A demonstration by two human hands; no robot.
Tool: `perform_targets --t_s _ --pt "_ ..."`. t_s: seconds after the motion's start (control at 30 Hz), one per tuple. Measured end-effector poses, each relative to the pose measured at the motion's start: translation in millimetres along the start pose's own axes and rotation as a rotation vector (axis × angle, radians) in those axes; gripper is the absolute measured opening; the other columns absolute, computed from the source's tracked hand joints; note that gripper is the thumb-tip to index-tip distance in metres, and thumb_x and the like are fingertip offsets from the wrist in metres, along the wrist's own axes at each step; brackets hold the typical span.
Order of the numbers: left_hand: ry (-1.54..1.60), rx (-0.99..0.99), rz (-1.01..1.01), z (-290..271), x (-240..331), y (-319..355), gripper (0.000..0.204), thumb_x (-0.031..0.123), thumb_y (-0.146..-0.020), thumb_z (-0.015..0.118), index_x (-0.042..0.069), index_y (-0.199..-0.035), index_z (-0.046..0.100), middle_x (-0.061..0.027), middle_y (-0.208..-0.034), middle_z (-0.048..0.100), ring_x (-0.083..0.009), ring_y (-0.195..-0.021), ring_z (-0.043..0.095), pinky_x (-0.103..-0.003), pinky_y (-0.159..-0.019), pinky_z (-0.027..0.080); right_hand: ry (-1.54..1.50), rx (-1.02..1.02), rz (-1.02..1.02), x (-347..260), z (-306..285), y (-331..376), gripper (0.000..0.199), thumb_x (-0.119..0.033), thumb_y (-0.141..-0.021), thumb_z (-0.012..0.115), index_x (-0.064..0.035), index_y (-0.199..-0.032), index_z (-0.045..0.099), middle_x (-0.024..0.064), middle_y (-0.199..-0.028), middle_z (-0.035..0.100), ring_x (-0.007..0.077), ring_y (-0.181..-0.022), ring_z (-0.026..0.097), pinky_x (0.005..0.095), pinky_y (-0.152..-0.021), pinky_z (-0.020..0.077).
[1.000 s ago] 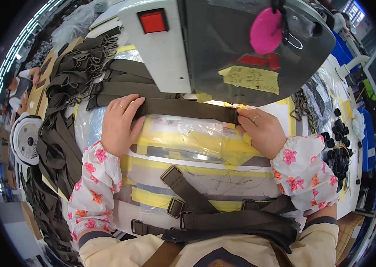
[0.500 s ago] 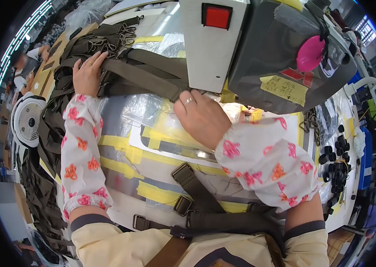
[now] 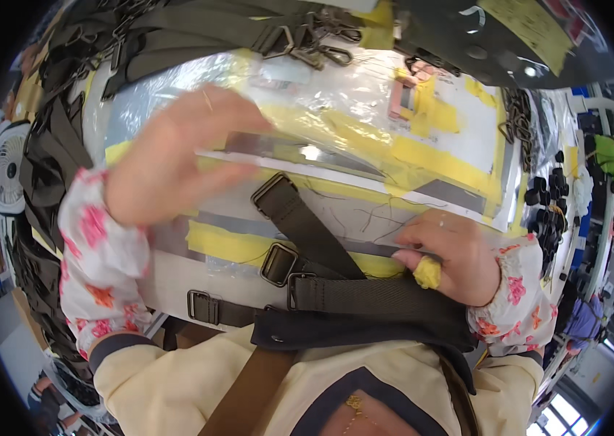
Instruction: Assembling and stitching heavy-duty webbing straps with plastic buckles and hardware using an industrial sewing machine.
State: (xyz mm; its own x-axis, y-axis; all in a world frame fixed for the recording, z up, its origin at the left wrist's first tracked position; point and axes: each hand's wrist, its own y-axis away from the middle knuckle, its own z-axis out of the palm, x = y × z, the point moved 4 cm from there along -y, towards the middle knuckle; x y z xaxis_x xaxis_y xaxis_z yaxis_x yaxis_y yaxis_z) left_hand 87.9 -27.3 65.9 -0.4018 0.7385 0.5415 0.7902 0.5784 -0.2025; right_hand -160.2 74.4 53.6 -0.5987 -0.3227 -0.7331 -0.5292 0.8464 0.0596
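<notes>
My left hand (image 3: 183, 156), blurred by motion, is over the left part of the table with its fingers stretched and apart, holding nothing I can see. My right hand (image 3: 456, 251) is low on the right, its fingers curved with a gap between thumb and index finger. Yellow wrapping (image 3: 427, 273) sits at its thumb. Just below and left of it lies a dark olive webbing strap (image 3: 379, 296) with metal buckles. Another buckled strap (image 3: 314, 225) slants up from it. Farther back, several olive straps (image 3: 198, 47) with metal snap hooks lie together.
A grey machine body (image 3: 459, 43) overhangs the far right. Yellow tape (image 3: 445, 156) and clear plastic cover much of the table. Metal hooks (image 3: 517, 120) and black plastic pieces (image 3: 550, 192) are at right. Draped straps (image 3: 49, 152) and a white fan (image 3: 7, 171) are at left.
Both hands have left the far straps and come back toward me, the right one also moving rightward. The far strap now lies without a hand on it. The view has tilted down.
</notes>
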Motion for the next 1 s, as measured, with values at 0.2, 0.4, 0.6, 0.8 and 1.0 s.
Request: perform_targets --t_s 0.2,0.4,0.6,0.8,1.0 --pt "-0.059 -0.339 0.174 57.8 55.4 -0.9 0.039 0.013 -0.056 0.073 0.007 -0.092 0.06 -0.0057 -0.087 0.057 -0.0241 -0.082 0.052 -0.036 -0.081 0.039 -0.127 0.028 -0.131 -6.0 45.9 -14.8 0.03 -0.018 -0.076 0.067 -0.0027 -0.099 0.054 0.0135 -0.083 0.059 0.0312 -0.077 0.057 0.0378 -0.069 0.0462" --pt "-0.346 0.442 0.173 -13.8 33.5 -9.5 0.029 -0.011 -0.056 0.056 0.001 -0.082 0.054 -0.0123 -0.082 0.052 -0.0306 -0.077 0.05 -0.041 -0.078 0.041 -1.241 -0.223 0.286 -6.0 52.4 -40.2 0.046 -0.044 -0.092 0.044 -0.0001 -0.105 0.053 0.0044 -0.082 0.059 0.01 -0.075 0.055 0.0245 -0.067 0.0441" --pt "-0.619 0.529 -0.133 -57.9 -66.8 57.4 0.029 -0.012 -0.056 0.049 0.002 -0.081 0.045 -0.0132 -0.082 0.047 -0.0335 -0.082 0.047 -0.039 -0.08 0.038 -0.86 -0.238 0.167 17.9 12.5 -43.7 0.034 -0.033 -0.089 0.055 0.0005 -0.089 0.056 0.0051 -0.068 0.059 0.009 -0.062 0.054 0.024 -0.055 0.0419" --pt "-0.408 -0.023 -0.12 2.7 4.0 -2.2 0.049 -0.002 -0.058 0.063 0.002 -0.105 0.05 -0.0175 -0.116 0.047 -0.0392 -0.113 0.04 -0.046 -0.097 0.031 -0.689 -0.008 0.29 48.5 6.0 -32.8 0.019 -0.017 -0.088 0.055 0.0003 -0.082 0.051 0.0082 -0.065 0.062 0.0108 -0.053 0.056 0.0266 -0.047 0.0438" --pt "0.052 -0.041 0.113 78.5 45.8 -76.3 0.039 0.001 -0.061 0.07 0.004 -0.095 0.051 -0.0157 -0.103 0.056 -0.0348 -0.093 0.054 -0.04 -0.081 0.043 -0.229 0.387 -0.058 46.6 -12.0 -12.9 0.012 -0.014 -0.083 0.058 -0.0031 -0.086 0.054 0.0097 -0.069 0.062 0.0237 -0.059 0.06 0.0335 -0.054 0.0466"
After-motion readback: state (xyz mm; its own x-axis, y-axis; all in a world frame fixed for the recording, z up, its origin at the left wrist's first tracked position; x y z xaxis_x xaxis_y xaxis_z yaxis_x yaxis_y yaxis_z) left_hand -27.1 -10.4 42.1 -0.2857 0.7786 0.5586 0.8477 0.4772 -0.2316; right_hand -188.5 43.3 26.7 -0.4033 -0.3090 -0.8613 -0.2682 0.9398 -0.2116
